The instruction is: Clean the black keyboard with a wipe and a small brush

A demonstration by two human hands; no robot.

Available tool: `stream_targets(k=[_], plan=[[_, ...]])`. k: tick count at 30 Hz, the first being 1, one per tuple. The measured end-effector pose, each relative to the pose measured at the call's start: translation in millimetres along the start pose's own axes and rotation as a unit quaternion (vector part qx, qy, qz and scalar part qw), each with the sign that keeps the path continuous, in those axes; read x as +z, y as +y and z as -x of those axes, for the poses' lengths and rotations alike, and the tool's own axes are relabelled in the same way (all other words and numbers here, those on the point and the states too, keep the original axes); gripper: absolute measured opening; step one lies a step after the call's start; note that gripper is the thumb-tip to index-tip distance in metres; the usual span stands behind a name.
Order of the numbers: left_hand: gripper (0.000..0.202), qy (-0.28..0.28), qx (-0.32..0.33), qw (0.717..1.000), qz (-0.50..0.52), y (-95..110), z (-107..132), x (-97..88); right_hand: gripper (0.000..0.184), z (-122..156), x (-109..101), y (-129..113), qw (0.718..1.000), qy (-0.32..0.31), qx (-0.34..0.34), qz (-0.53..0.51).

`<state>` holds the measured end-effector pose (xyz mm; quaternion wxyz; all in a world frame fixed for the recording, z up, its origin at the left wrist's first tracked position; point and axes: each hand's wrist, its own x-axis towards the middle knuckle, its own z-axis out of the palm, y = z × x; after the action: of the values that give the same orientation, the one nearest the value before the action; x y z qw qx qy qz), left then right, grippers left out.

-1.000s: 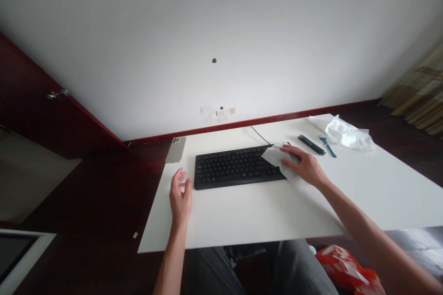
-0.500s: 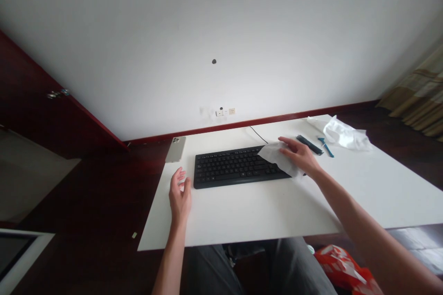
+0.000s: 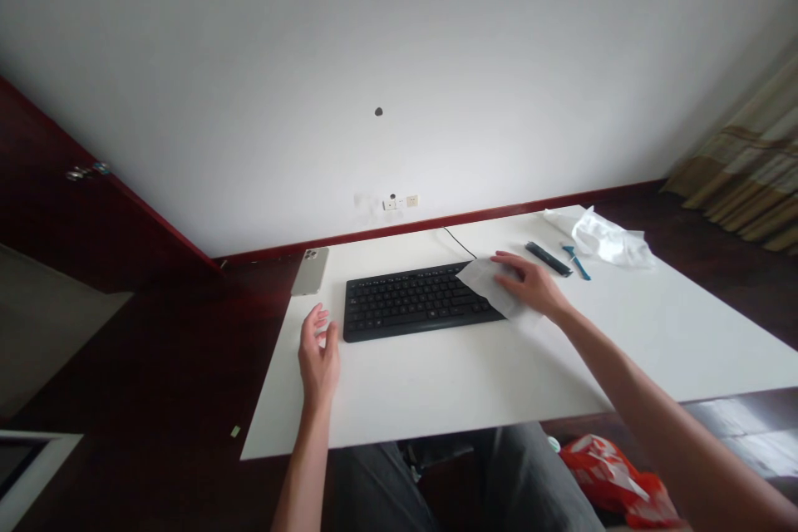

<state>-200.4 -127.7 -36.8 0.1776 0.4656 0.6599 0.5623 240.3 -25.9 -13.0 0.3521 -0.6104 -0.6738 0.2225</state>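
A black keyboard [image 3: 405, 303] lies on the white table in front of me. Over its right end is a thin white wipe [image 3: 490, 283], spread out and covering the keys there. My right hand [image 3: 533, 284] is on the wipe, its fingers bent over the sheet and holding it against the keyboard. My left hand [image 3: 320, 353] hovers or rests just left of the keyboard, fingers apart and curled a little, with nothing in it. A pale phone [image 3: 310, 271] lies face down beyond my left hand.
Right of the keyboard lie a dark narrow bar-shaped object [image 3: 549, 258], a small blue tool [image 3: 577, 263] and a crumpled white plastic bag [image 3: 608, 238]. A cable [image 3: 460, 243] runs off the table's back edge. Below the front edge sits a red bag [image 3: 614, 478].
The wipe now lies flatter over the keyboard's right end, with my right hand still on it. My left hand has hardly moved. The whole view has shifted slightly.
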Motion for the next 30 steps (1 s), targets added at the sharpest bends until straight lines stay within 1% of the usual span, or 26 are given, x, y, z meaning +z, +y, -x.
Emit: stream_targets(k=[3,6,8,13,17,18,20,22,24,27,30], plan=[[0.044,-0.001,-0.003,1.0,0.003,2,0,-0.1,0.04,-4,12,-8,0.997,0.007,-0.026,0.076],[0.043,-0.001,-0.009,1.0,0.005,5,1,-0.5,0.041,3,21,-15,0.99,0.031,-0.04,0.131],[0.043,0.0,-0.012,1.0,0.006,6,1,-0.6,0.042,8,25,-17,0.986,0.049,-0.057,0.15],[0.043,-0.003,-0.009,1.0,0.003,6,1,-0.4,0.041,12,31,-15,0.976,0.068,-0.115,0.174],[0.043,-0.006,-0.008,1.0,0.002,5,1,-0.7,0.04,13,37,-13,0.956,0.125,-0.157,0.216],[0.044,-0.007,-0.009,1.0,0.002,5,1,-0.8,0.039,13,37,-13,0.954,0.129,-0.161,0.219],[0.044,-0.01,-0.012,1.0,-0.001,6,1,-0.9,0.036,14,37,-14,0.956,0.11,-0.17,0.211],[0.044,-0.011,-0.012,1.0,-0.003,5,1,-0.7,0.034,12,34,-15,0.96,0.075,-0.18,0.201],[0.044,-0.011,-0.009,1.0,-0.001,5,1,-0.2,0.032,9,31,-16,0.963,0.05,-0.175,0.199],[0.044,-0.01,-0.005,1.0,0.001,3,1,0.5,0.03,4,30,-21,0.967,0.03,-0.155,0.2],[0.044,-0.012,-0.003,1.0,-0.003,3,0,0.5,0.028,1,35,-30,0.969,0.014,-0.162,0.188]])
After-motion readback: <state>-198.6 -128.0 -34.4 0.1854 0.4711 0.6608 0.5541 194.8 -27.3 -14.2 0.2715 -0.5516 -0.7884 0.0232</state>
